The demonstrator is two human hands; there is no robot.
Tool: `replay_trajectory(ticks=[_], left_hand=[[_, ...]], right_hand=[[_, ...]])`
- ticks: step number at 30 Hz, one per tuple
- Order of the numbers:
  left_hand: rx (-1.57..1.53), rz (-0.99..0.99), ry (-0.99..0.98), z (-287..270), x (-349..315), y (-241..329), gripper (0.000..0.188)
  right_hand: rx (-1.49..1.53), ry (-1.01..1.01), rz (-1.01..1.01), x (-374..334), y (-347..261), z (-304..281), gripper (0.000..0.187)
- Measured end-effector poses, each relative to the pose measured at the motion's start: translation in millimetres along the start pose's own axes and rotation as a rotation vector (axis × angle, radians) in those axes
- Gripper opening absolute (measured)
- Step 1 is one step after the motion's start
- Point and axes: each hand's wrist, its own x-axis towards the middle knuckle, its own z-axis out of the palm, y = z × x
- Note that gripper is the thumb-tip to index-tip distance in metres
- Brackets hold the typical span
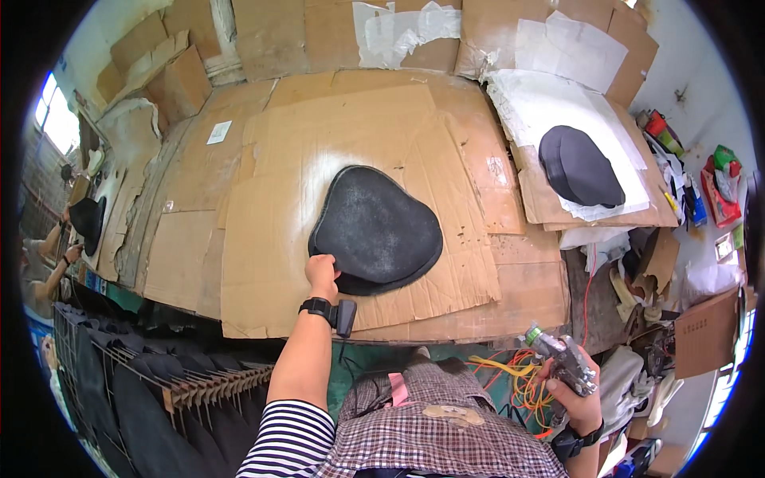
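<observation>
A black, rounded-triangular pad [378,231], like a seat cushion, lies on the cardboard-covered table. Pale, dusty-looking speckles mark its top. My left hand [322,275] is closed on the pad's near left edge, its fingertips partly hidden against it. At the lower right, off the table's front edge, my right hand [575,394] grips a metal spray gun [564,362] with a green fitting. The gun is held apart from the pad and points up and to the left. Both wrists wear dark bands, and the left one carries a small black box.
Another black pad [580,167] rests on a paper-covered cardboard stack [526,111] at right. Orange and yellow hoses [518,374] tangle below the table. A wire rack [215,390] of dark pieces stands at lower left. At far left, another person handles a black pad [88,223].
</observation>
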Motion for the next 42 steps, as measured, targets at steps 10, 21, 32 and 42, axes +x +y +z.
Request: replay_trajectory(ticks=[10,21,32,42], left_hand=[[-0.795,-0.422,-0.336,18.9,35.6,25.0,0.004],[-1.108,0.171,-0.74,39.3,-33.4,255.4,0.01],[-1.26,0.534,-0.686,-89.5,-75.7,302.1,0.015],[-1.281,0.658,-0.477,-187.8,-97.3,267.5,0.02]], right_hand=[[-0.114,-0.196,0.038,11.1,25.1,-2.2,0.058],[-0.051,-0.088,0.103,6.9,5.8,-2.6,0.059],[-0.121,-0.224,0.049,10.9,12.7,13.8,0.053],[-0.256,0.031,0.008,-13.9,-22.4,0.1,0.051]])
